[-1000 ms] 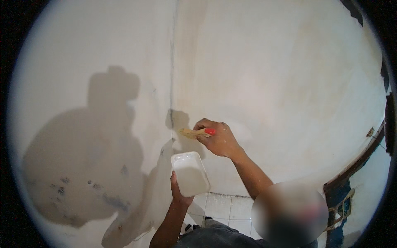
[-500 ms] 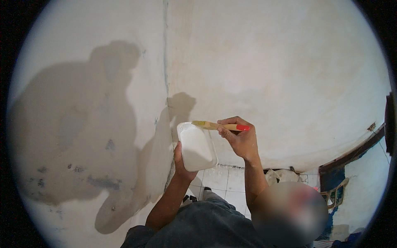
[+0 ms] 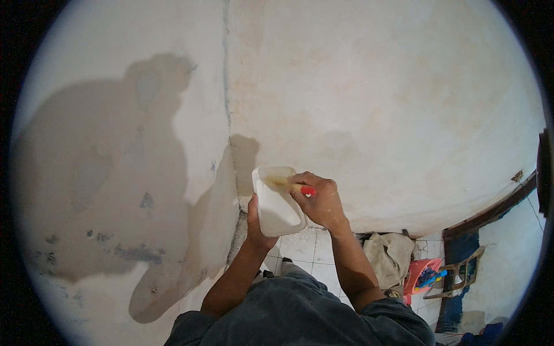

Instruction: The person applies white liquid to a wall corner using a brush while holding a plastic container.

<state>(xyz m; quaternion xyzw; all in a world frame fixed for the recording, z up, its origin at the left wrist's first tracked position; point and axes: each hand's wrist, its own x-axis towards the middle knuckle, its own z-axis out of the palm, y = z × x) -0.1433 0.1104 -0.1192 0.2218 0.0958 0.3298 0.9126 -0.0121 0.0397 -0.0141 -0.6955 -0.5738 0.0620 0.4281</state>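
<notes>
My left hand (image 3: 259, 229) grips a white rectangular tub (image 3: 254, 187) by its left side and underside. Inside lies white paint (image 3: 277, 210), partly in shadow. A paintbrush (image 3: 295, 186) with a wooden, red-ended handle is in my right hand (image 3: 321, 199), which is closed around it. Its pale bristles point left, over the far part of the tub's inside. Whether they touch the paint, I cannot tell.
The left wall (image 3: 104, 173) has grey patches and shadows. It meets the far wall (image 3: 375, 115) at a corner just beyond the tub. White tiled floor (image 3: 299, 245) lies below. To the right are a beige cloth (image 3: 389, 256), a red plastic chair (image 3: 416, 274) and a wooden frame (image 3: 467, 268).
My right hand has moved left and slightly down, bringing the brush from the tub's far rim to over its inside. The tub has shifted slightly right. A blurred area at lower right is gone.
</notes>
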